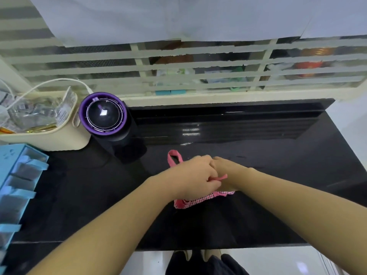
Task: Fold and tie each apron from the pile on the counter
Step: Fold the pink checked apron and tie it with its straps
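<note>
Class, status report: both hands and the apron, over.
Left hand pinches pink strap. Right hand beside it, fingers hidden. Folded apron on counter. No obstruction.

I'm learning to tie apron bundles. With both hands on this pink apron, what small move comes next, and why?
Probably pull the strap end snug with the left hand: its grip pinches it over the folded apron, while a slack loop lies beyond. The right hand is partly hidden.

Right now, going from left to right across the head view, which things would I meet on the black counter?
Blue drawer organizer → cream basket → black cylinder with a purple rim → pink checked apron.
</note>
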Tool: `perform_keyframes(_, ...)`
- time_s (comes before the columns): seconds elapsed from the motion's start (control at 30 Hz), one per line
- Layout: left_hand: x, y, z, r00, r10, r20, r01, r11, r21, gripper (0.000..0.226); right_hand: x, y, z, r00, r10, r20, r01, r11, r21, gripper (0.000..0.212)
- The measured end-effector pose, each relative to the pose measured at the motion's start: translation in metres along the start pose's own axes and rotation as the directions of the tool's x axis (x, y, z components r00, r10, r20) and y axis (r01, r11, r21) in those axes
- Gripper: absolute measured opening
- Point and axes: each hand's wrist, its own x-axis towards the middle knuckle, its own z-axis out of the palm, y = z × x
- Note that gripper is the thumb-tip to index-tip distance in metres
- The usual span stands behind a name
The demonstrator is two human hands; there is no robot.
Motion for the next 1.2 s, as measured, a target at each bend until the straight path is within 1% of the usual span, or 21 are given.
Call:
perform_keyframes(0.07, 0.009, -0.005, 0.013, 0.997, -0.002, -0.079, -0.016, 0.975, -0.221, 0.036, 0.0, 0.003, 0.003, 0.999, -0.014, -0.032, 0.015, 0.999, 0.031, 0.031)
perform_keyframes(0.13, 0.015, -0.015, 0.024, 0.988, -0.049, -0.146, -0.017, 0.907, -0.421, 0.034, -0.001, 0.007, 0.011, 0.998, 0.018, -0.057, -0.015, 0.999, 0.05, 0.032)
perform_keyframes(0.2, 0.02, -0.024, 0.032, 0.976, -0.115, -0.182, -0.031, 0.761, -0.649, 0.032, -0.003, 0.009, 0.015, 0.995, 0.054, -0.087, -0.045, 0.994, 0.097, 0.031)
perform_keyframes(0.27, 0.025, -0.032, 0.039, 0.975, -0.151, -0.166, -0.033, 0.634, -0.772, 0.029, -0.005, 0.011, 0.017, 0.988, 0.067, -0.14, -0.048, 0.989, 0.137, 0.03)
perform_keyframes(0.3, 0.028, -0.036, 0.044, 0.977, -0.158, -0.145, -0.013, 0.632, -0.775, 0.027, -0.006, 0.013, 0.018, 0.984, 0.068, -0.168, -0.047, 0.991, 0.124, 0.029)
perform_keyframes(0.4, 0.034, -0.047, 0.06, 0.98, -0.184, -0.073, 0.079, 0.704, -0.706, 0.006, -0.009, 0.023, 0.024, 0.969, 0.118, -0.216, -0.094, 0.988, 0.119, 0.029)
perform_keyframes(0.43, 0.036, -0.051, 0.063, 0.98, -0.193, -0.039, 0.113, 0.716, -0.689, 0.006, -0.011, 0.024, 0.026, 0.963, 0.14, -0.228, -0.109, 0.984, 0.144, 0.029)
perform_keyframes(0.5, 0.038, -0.056, 0.067, 0.983, -0.183, 0.01, 0.147, 0.752, -0.643, 0.021, -0.015, 0.026, 0.025, 0.95, 0.155, -0.271, -0.111, 0.979, 0.17, 0.03)
perform_keyframes(0.57, 0.04, -0.057, 0.066, 0.986, -0.164, 0.022, 0.148, 0.809, -0.568, 0.023, -0.019, 0.026, 0.02, 0.939, 0.182, -0.292, -0.127, 0.972, 0.198, 0.032)
perform_keyframes(0.63, 0.044, -0.057, 0.065, 0.99, -0.141, 0.014, 0.129, 0.849, -0.512, 0.019, -0.02, 0.023, 0.009, 0.938, 0.224, -0.265, -0.152, 0.951, 0.268, 0.034)
perform_keyframes(0.7, 0.047, -0.055, 0.063, 0.993, -0.118, 0.024, 0.115, 0.878, -0.464, 0.018, -0.016, 0.015, -0.006, 0.948, 0.268, -0.173, -0.195, 0.916, 0.351, 0.04)
perform_keyframes(0.73, 0.049, -0.055, 0.062, 0.992, -0.122, 0.025, 0.119, 0.878, -0.463, 0.015, -0.011, 0.011, -0.012, 0.952, 0.279, -0.127, -0.212, 0.898, 0.386, 0.044)
perform_keyframes(0.8, 0.051, -0.056, 0.062, 0.984, -0.175, 0.022, 0.161, 0.841, -0.516, 0.014, -0.002, 0.003, -0.022, 0.955, 0.284, -0.08, -0.221, 0.867, 0.446, 0.041)
perform_keyframes(0.83, 0.051, -0.057, 0.062, 0.979, -0.201, 0.018, 0.178, 0.816, -0.549, 0.016, 0.001, 0.001, -0.025, 0.953, 0.294, -0.074, -0.22, 0.837, 0.502, 0.038)
perform_keyframes(0.87, 0.051, -0.059, 0.062, 0.979, -0.204, 0.008, 0.173, 0.804, -0.57, 0.018, 0.002, -0.001, -0.027, 0.947, 0.315, -0.065, -0.215, 0.771, 0.599, 0.036)
perform_keyframes(0.93, 0.05, -0.06, 0.062, 0.981, -0.194, 0.006, 0.162, 0.802, -0.575, 0.024, -0.001, 0.001, -0.027, 0.936, 0.351, -0.003, -0.188, 0.508, 0.84, 0.029)
perform_keyframes(0.97, 0.05, -0.061, 0.062, 0.979, -0.201, 0.014, 0.171, 0.795, -0.582, 0.027, -0.002, 0.004, -0.024, 0.936, 0.351, 0.041, -0.186, 0.391, 0.901, 0.027)
perform_keyframes(1.0, 0.049, -0.062, 0.061, 0.979, -0.203, 0.018, 0.175, 0.789, -0.59, 0.028, -0.004, 0.006, -0.018, 0.937, 0.339, 0.084, -0.204, 0.337, 0.919, 0.029)
perform_keyframes(1.03, 0.049, -0.063, 0.063, 0.979, -0.202, 0.02, 0.174, 0.786, -0.593, 0.029, -0.006, 0.007, -0.013, 0.94, 0.322, 0.116, -0.235, 0.359, 0.903, 0.032)
perform_keyframes(1.1, 0.048, -0.065, 0.065, 0.981, -0.192, 0.02, 0.165, 0.78, -0.603, 0.03, -0.005, 0.006, 0.0, 0.951, 0.282, 0.124, -0.26, 0.522, 0.812, 0.033)
perform_keyframes(1.2, 0.045, -0.068, 0.07, 0.978, -0.206, 0.01, 0.159, 0.723, -0.672, 0.032, 0.0, 0.011, 0.015, 0.95, 0.311, -0.01, -0.229, 0.722, 0.652, 0.027)
